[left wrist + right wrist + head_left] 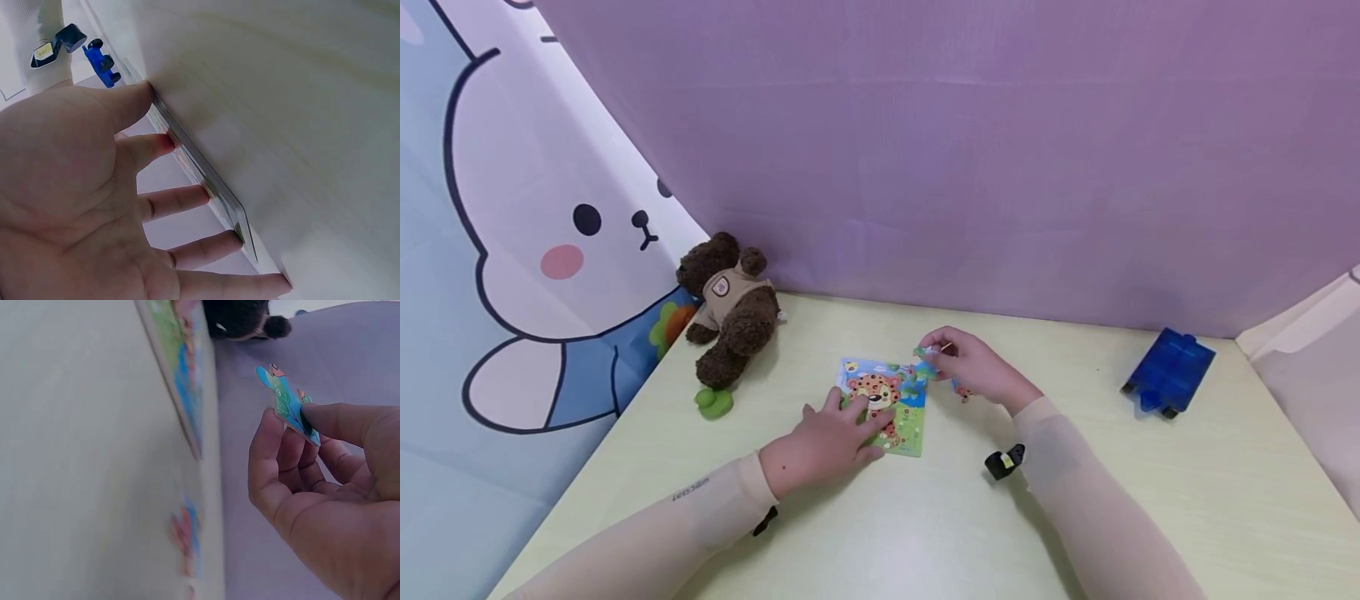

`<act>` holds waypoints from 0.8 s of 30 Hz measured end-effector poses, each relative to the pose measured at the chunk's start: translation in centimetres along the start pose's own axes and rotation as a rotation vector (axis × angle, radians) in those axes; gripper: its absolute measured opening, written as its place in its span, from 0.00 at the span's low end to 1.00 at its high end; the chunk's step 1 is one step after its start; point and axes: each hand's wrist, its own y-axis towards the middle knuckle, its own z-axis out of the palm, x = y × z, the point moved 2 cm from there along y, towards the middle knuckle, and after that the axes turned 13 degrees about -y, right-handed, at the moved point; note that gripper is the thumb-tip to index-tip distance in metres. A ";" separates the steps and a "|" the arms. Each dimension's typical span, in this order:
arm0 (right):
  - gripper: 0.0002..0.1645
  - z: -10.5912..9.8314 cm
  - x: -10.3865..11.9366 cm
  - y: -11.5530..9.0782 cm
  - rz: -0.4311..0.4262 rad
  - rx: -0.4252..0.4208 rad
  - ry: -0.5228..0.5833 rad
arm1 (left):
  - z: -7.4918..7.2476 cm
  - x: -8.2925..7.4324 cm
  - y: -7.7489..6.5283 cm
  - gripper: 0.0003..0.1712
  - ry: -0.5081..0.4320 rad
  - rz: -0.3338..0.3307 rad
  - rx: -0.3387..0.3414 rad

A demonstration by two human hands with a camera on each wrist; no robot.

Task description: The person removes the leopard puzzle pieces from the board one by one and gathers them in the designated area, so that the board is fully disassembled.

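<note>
Right hand [973, 367] is pinching a thin blue-and-green jigsaw piece [289, 407] between thumb and forefinger. The head view is making it overlap the flat rectangular leopard-picture puzzle board [913, 429], but the right wrist view is showing it up in the air! Left hand [823, 446] is resting spread fingertips about that board, gripping nothing, and only the left wrist view is revealing the palm arching clear. A loose orange-and-blue piece [961, 389] is lying near the right hand. Farther out, a brown plush bear [752, 321] is lying near a rounded green object [715, 405]; far right, a blue plastic toy [1168, 371] is sitting, its black wheels showing better from the left wrist.
</note>
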 end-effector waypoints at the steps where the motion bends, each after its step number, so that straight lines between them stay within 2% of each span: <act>1: 0.17 -0.4 -0.1 -0.3 -0.009 -0.013 -0.004 | 0.0 0.0 0.0 0.37 -0.003 0.001 0.000; 3: 0.18 -1.2 -0.4 -0.9 -0.021 -0.038 -0.011 | -0.1 0.0 0.0 0.37 -0.010 0.002 0.003; 12: 0.20 -5.1 -3.1 -4.5 0.041 -0.103 -0.029 | -0.2 -0.1 0.0 0.37 -0.044 0.014 0.003; 24: 0.23 -8.8 -6.8 -7.6 0.110 -0.114 -0.060 | -0.4 -0.2 -0.4 0.37 -0.065 0.012 -0.002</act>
